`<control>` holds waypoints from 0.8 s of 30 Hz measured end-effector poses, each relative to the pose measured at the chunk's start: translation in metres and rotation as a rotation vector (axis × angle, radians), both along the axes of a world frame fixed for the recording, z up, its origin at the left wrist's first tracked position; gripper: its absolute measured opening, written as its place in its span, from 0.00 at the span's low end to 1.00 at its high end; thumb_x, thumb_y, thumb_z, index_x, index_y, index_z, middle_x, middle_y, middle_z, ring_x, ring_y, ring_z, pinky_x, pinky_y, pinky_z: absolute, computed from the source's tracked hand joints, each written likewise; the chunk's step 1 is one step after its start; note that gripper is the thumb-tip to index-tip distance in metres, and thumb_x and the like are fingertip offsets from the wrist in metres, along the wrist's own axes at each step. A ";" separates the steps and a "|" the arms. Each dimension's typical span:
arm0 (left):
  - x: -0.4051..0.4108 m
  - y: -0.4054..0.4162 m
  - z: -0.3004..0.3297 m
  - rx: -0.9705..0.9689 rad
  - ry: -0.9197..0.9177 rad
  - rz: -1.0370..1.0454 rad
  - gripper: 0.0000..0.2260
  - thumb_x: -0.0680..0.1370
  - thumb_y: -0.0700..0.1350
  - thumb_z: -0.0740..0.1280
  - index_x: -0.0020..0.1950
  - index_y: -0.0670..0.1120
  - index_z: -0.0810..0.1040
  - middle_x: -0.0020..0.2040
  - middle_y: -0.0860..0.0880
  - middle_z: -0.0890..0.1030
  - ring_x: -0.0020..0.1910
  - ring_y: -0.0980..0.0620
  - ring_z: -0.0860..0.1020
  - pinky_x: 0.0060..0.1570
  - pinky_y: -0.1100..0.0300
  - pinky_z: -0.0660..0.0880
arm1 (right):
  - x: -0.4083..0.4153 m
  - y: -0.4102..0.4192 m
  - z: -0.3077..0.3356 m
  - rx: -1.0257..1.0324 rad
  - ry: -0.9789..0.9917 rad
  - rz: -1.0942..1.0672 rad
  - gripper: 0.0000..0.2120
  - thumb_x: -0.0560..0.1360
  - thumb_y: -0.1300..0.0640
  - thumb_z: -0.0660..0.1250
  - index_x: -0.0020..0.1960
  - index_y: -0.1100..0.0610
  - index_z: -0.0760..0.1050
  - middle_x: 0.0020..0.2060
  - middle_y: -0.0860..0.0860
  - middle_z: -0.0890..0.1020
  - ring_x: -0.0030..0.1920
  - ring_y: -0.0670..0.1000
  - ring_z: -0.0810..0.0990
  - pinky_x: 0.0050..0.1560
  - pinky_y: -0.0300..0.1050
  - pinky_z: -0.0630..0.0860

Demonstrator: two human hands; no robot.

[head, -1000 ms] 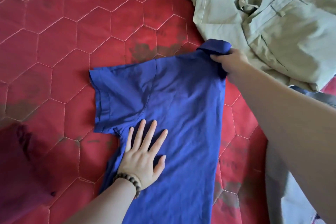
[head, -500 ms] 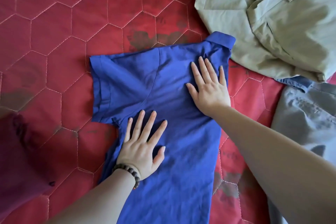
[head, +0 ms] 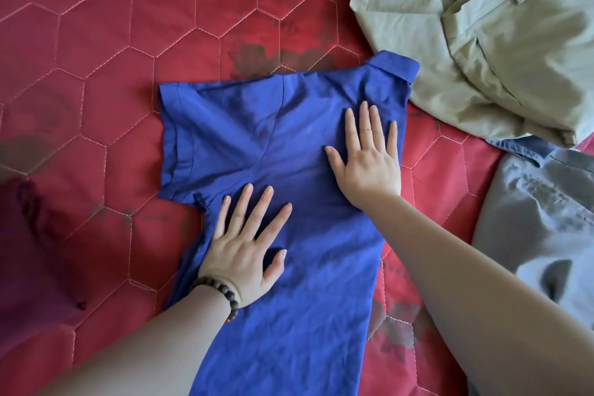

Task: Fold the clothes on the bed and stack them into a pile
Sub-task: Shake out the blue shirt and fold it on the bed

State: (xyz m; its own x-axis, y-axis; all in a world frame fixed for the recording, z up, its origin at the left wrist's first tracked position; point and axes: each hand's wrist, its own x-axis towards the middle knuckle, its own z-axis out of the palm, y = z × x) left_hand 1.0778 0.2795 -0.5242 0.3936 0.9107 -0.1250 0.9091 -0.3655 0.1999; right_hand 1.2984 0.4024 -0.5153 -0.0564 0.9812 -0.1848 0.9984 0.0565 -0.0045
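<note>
A blue polo shirt [head: 225, 135] lies flat on the red quilted bed [head: 96, 42], folded lengthwise, its sleeve out to the left and its collar at the upper right. My left hand [head: 247, 247], with a bead bracelet at the wrist, presses flat on the shirt just below the armpit seam, fingers spread. Higher up, near the folded right edge below the collar, my right hand [head: 369, 154] rests flat on the cloth with straight fingers.
A crumpled khaki garment [head: 498, 51] lies at the upper right, touching the shirt's collar. A grey-blue garment [head: 540, 228] lies at the right edge, with a strip of denim-blue cloth [head: 527, 146] under the khaki one. A dark maroon cloth [head: 29, 251] sits at the left.
My right hand let go of the collar end, which it held a second ago, and came down flat on the shirt's upper part. My left hand has stayed pressed in place.
</note>
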 end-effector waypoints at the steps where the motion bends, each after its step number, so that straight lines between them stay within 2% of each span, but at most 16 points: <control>1: 0.000 0.000 0.000 0.001 -0.003 0.000 0.31 0.74 0.57 0.59 0.77 0.52 0.62 0.79 0.44 0.57 0.78 0.39 0.52 0.75 0.39 0.49 | -0.004 0.000 0.001 0.039 0.016 -0.016 0.34 0.81 0.39 0.49 0.79 0.58 0.49 0.79 0.58 0.47 0.78 0.55 0.43 0.76 0.59 0.39; 4: 0.001 0.000 0.001 -0.002 0.003 0.002 0.31 0.74 0.57 0.59 0.77 0.52 0.62 0.78 0.44 0.58 0.78 0.39 0.52 0.75 0.39 0.49 | -0.036 -0.017 0.005 0.150 0.106 0.132 0.33 0.80 0.42 0.52 0.78 0.61 0.55 0.78 0.60 0.53 0.78 0.58 0.48 0.76 0.62 0.44; 6: 0.001 0.001 0.001 -0.005 0.010 -0.002 0.30 0.73 0.57 0.60 0.75 0.52 0.65 0.78 0.43 0.61 0.78 0.39 0.54 0.75 0.39 0.49 | -0.057 -0.042 -0.001 0.100 0.158 0.309 0.31 0.80 0.43 0.52 0.78 0.58 0.56 0.78 0.57 0.55 0.78 0.56 0.51 0.75 0.63 0.49; 8: 0.001 0.000 0.001 0.000 0.014 -0.007 0.29 0.73 0.57 0.61 0.73 0.51 0.67 0.77 0.43 0.61 0.77 0.39 0.54 0.75 0.39 0.49 | -0.058 -0.051 -0.006 0.011 0.137 0.367 0.30 0.80 0.42 0.50 0.79 0.54 0.55 0.78 0.53 0.55 0.78 0.54 0.51 0.75 0.63 0.50; 11: 0.002 0.001 0.003 -0.022 -0.009 0.010 0.33 0.72 0.57 0.61 0.76 0.49 0.63 0.78 0.44 0.59 0.78 0.39 0.54 0.75 0.39 0.50 | -0.041 -0.022 -0.008 -0.008 0.054 0.253 0.28 0.81 0.40 0.45 0.79 0.48 0.51 0.79 0.50 0.53 0.78 0.54 0.49 0.76 0.62 0.43; 14: 0.001 0.001 0.003 -0.041 -0.028 0.029 0.35 0.72 0.57 0.63 0.77 0.46 0.62 0.78 0.44 0.59 0.77 0.39 0.54 0.74 0.40 0.50 | -0.032 0.011 -0.002 -0.037 -0.001 0.101 0.29 0.81 0.41 0.43 0.79 0.49 0.47 0.79 0.51 0.49 0.79 0.53 0.45 0.75 0.63 0.39; 17: 0.000 0.001 0.006 -0.070 -0.039 0.022 0.36 0.72 0.57 0.63 0.77 0.45 0.61 0.79 0.45 0.58 0.77 0.39 0.55 0.74 0.40 0.50 | -0.052 0.033 0.014 0.019 0.015 0.137 0.29 0.81 0.46 0.53 0.79 0.56 0.53 0.79 0.56 0.50 0.78 0.55 0.46 0.75 0.63 0.41; 19: 0.000 0.001 0.007 -0.076 -0.037 0.028 0.36 0.71 0.57 0.63 0.77 0.46 0.62 0.78 0.45 0.59 0.77 0.39 0.56 0.73 0.40 0.51 | -0.086 0.050 0.029 0.022 0.167 0.238 0.30 0.79 0.49 0.60 0.78 0.56 0.56 0.78 0.56 0.54 0.77 0.58 0.53 0.76 0.59 0.47; 21: 0.000 0.000 0.007 -0.081 -0.034 0.032 0.36 0.71 0.57 0.63 0.77 0.46 0.62 0.78 0.46 0.59 0.77 0.40 0.56 0.73 0.39 0.51 | -0.127 0.067 0.038 -0.047 0.290 0.353 0.34 0.76 0.50 0.66 0.78 0.53 0.57 0.77 0.54 0.58 0.72 0.60 0.62 0.72 0.55 0.59; 22: 0.000 0.000 0.008 -0.088 -0.037 0.031 0.36 0.71 0.57 0.63 0.77 0.46 0.62 0.78 0.46 0.59 0.77 0.40 0.56 0.73 0.39 0.52 | -0.148 0.075 0.041 -0.071 0.277 0.421 0.36 0.74 0.49 0.68 0.78 0.51 0.56 0.75 0.53 0.59 0.69 0.60 0.65 0.69 0.54 0.63; 24: 0.000 0.000 0.007 -0.097 -0.055 0.028 0.35 0.71 0.57 0.64 0.76 0.47 0.63 0.78 0.46 0.60 0.78 0.40 0.55 0.73 0.38 0.54 | -0.184 0.092 0.043 -0.133 0.185 0.520 0.42 0.71 0.47 0.72 0.78 0.46 0.53 0.73 0.50 0.60 0.68 0.58 0.64 0.66 0.55 0.64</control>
State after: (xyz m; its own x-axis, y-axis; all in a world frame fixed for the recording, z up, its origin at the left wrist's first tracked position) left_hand 1.0774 0.2794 -0.5172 0.3768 0.9063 -0.1917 0.9053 -0.3165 0.2833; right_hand 1.1149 0.4948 -0.4719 -0.5688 0.7849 -0.2457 0.8215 0.5272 -0.2173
